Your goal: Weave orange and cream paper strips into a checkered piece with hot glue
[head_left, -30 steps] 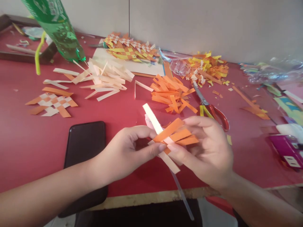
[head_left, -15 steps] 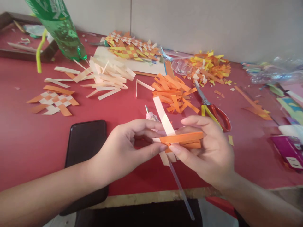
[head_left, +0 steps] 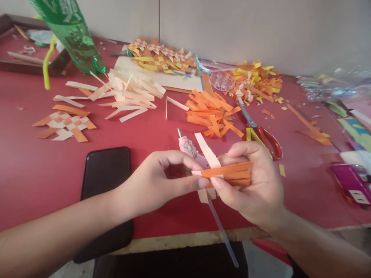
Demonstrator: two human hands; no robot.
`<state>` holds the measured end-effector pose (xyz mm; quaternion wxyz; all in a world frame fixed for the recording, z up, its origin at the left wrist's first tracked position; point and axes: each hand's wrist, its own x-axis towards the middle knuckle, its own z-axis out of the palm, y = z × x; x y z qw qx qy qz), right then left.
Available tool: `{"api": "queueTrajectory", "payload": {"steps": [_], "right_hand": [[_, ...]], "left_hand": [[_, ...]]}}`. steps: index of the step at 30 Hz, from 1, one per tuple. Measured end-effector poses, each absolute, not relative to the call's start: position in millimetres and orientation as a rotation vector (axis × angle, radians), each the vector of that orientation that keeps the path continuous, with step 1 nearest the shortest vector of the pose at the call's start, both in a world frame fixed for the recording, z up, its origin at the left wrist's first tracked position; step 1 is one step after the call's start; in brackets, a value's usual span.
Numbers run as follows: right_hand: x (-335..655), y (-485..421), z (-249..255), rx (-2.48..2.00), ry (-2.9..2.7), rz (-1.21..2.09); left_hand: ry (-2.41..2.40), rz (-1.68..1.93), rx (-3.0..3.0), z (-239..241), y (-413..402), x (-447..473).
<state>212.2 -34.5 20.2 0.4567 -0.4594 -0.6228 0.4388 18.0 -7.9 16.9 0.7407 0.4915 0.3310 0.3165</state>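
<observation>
Between my hands is a partly woven piece of orange and cream paper strips (head_left: 232,173), held above the table's front edge. My left hand (head_left: 171,177) pinches its left end between thumb and fingers. From the other side, my right hand (head_left: 252,185) grips it, thumb pressed on the front and orange strip ends lying over the palm. One cream strip (head_left: 207,150) sticks up and leans left. Just behind the hands lies a pink hot glue gun (head_left: 187,146), partly hidden. A clear glue stick (head_left: 223,233) shows below the woven paper and overhangs the edge.
A black phone (head_left: 106,173) lies left of my hands. Scissors (head_left: 257,131) rest behind my right hand. Piles of cream strips (head_left: 130,92) and orange strips (head_left: 210,112) lie farther back. A woven paper fish (head_left: 66,123) is at left, near a green bottle (head_left: 78,42).
The upright cream strip has shifted right and lower, baring more of the glue gun. The orange strips on the right lie more spread and level. Both hands keep their hold.
</observation>
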Motion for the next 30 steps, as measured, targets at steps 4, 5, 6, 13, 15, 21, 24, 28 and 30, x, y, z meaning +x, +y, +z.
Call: {"api": "queueTrajectory", "payload": {"steps": [4,5,6,13,15,21,24,28,30], "right_hand": [[213.7,-31.9,20.5,-1.124,-1.586,1.117],[213.4,-31.6,20.5,-1.134,-1.586,1.117],[212.8,-31.6,20.5,-1.142,-1.58,1.113],[216.0,-29.9,19.8,-1.103,-1.572,1.059],[224.3,-22.8,20.2,-1.087,-1.649,0.973],[242.0,-7.4,18.2,-1.333,-2.398,0.321],[237.3,-9.6,12.3,-1.38,-2.533,0.156],[234.9,-11.1,8.0,-1.404,-2.459,0.08],[238.4,-11.6,7.7,-1.401,-2.351,0.114]], "left_hand": [[0.732,0.709,1.046,20.4,-6.1,18.7],[0.744,0.714,1.043,20.5,-6.5,18.7],[0.749,0.711,1.042,20.4,-7.1,18.6],[0.755,0.772,1.037,19.0,-10.3,17.7],[0.785,0.929,0.97,18.1,-7.7,16.8],[0.938,1.351,0.71,13.5,8.0,11.6],[0.952,1.308,0.678,12.3,11.1,10.5],[0.951,1.346,0.631,10.2,10.2,11.1],[0.982,1.317,0.645,9.1,9.5,11.6]]}}
